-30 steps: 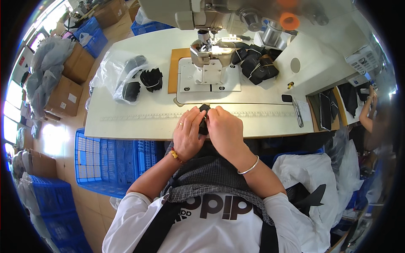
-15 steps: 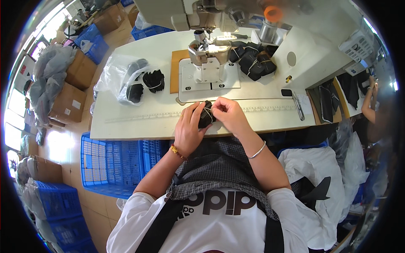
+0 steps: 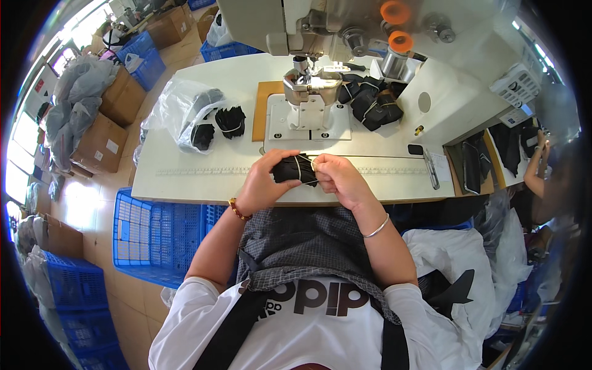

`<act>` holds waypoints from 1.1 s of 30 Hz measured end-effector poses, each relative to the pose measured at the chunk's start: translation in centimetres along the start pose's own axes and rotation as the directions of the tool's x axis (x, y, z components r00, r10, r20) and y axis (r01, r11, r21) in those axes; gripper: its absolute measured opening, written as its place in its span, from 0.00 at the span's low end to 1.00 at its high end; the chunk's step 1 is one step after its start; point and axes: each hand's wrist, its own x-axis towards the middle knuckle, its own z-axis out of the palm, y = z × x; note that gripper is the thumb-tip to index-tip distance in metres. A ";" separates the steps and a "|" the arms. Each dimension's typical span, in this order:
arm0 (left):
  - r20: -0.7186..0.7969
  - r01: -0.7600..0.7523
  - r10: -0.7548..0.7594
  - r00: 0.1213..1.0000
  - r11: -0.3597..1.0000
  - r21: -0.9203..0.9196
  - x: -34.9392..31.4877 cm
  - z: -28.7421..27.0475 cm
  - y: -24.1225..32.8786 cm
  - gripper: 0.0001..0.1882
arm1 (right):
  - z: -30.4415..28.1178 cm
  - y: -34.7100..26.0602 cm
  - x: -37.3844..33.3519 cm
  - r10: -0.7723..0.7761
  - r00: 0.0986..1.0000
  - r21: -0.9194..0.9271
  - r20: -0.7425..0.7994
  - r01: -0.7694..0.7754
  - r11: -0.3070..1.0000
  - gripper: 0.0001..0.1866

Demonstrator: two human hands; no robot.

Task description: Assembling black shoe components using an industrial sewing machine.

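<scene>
My left hand grips a bundle of black fabric pieces at the table's front edge, thumb below and fingers over the top. A thin pale band runs round the bundle. At the bundle's right end my right hand is closed, pinching the band between thumb and fingers. Just beyond my hands stands the sewing machine's post bed. Another tied black bundle lies to the left, beside a clear plastic bag with dark pieces in it.
Several tied black bundles lie right of the post. Near the right edge are thread snips. A ruler scale crosses the table front. A blue crate stands below left, white cloth below right. Another person's arm shows far right.
The bundle has been turned from upright to lying more sideways. My left hand has shifted left around its end, and my right hand has moved slightly right and down, with the band pinched.
</scene>
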 end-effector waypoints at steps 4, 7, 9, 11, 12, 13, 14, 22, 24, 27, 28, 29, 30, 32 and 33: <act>0.321 0.424 -0.307 0.896 0.803 -0.419 0.4 -2.7 -0.9 0.27 | -0.3 0.3 0.1 -0.020 0.991 -0.217 -0.129 -0.008 0.976 0.07; 0.383 0.337 -0.044 0.923 0.576 -0.745 0.4 -2.7 -1.6 0.34 | 0.1 0.0 -0.6 -0.074 0.996 -0.192 -0.039 0.065 0.979 0.07; 0.345 0.364 -0.130 0.930 0.182 -0.913 0.3 -2.0 -1.8 0.30 | 0.3 -0.4 -1.1 -0.104 0.994 -0.204 0.014 0.104 0.973 0.06; 0.276 0.352 -0.241 0.931 0.381 -0.855 0.7 -1.1 -1.8 0.28 | 0.3 -0.7 -1.5 -0.235 0.934 -0.306 0.268 0.314 0.899 0.05; 0.182 0.346 -0.333 0.925 0.544 -0.764 0.9 -0.7 -1.7 0.26 | 0.1 -0.7 -1.5 -0.240 0.935 -0.303 0.262 0.315 0.899 0.05; 0.113 0.299 -0.280 0.953 0.824 -0.482 0.7 -0.4 -1.6 0.24 | -0.2 -0.8 -1.4 -0.287 0.954 -0.306 0.092 0.301 0.903 0.06; 0.119 0.257 -0.230 0.966 0.909 -0.329 0.8 0.0 -1.4 0.24 | -0.5 -0.7 -1.1 -0.356 0.933 -0.284 -0.049 0.328 0.901 0.06; 0.235 0.306 -0.198 0.952 0.684 -0.662 2.1 -0.6 -1.1 0.28 | -7.2 -1.9 -2.4 -0.287 0.788 -0.171 -0.545 0.231 0.958 0.05; 0.194 0.288 -0.222 0.956 0.844 -0.453 2.3 -0.4 -1.2 0.27 | -9.0 -3.0 -3.2 -0.436 0.726 -0.460 -0.531 0.185 0.868 0.07; 0.067 0.173 -0.165 0.984 0.977 -0.124 2.1 0.6 -1.4 0.25 | -11.5 -4.6 -4.3 -0.433 0.711 -0.666 -0.554 -0.067 0.743 0.12; 0.012 0.076 -0.075 0.997 0.997 -0.027 2.1 1.0 -1.4 0.25 | -12.1 -4.9 -4.4 -0.428 0.714 -0.666 -0.554 -0.073 0.742 0.12; 0.007 0.089 -0.089 0.996 0.995 -0.034 2.0 1.2 -1.5 0.25 | -12.8 -5.2 -4.4 -0.481 0.681 -0.742 -0.552 -0.138 0.656 0.12; -0.028 0.000 0.003 1.000 0.994 0.106 1.9 1.4 -1.5 0.24 | -13.2 -5.3 -4.3 -0.538 0.645 -0.803 -0.542 -0.208 0.559 0.13; -0.059 -0.076 0.093 0.994 0.967 0.245 2.0 1.5 -1.6 0.24 | -13.4 -5.5 -4.2 -0.495 0.680 -0.820 -0.541 -0.296 0.491 0.11; -0.041 -0.100 0.112 0.993 0.970 0.224 1.9 1.4 -1.6 0.25 | -13.1 -5.3 -4.1 -0.676 0.568 -0.876 -0.469 -0.395 0.277 0.12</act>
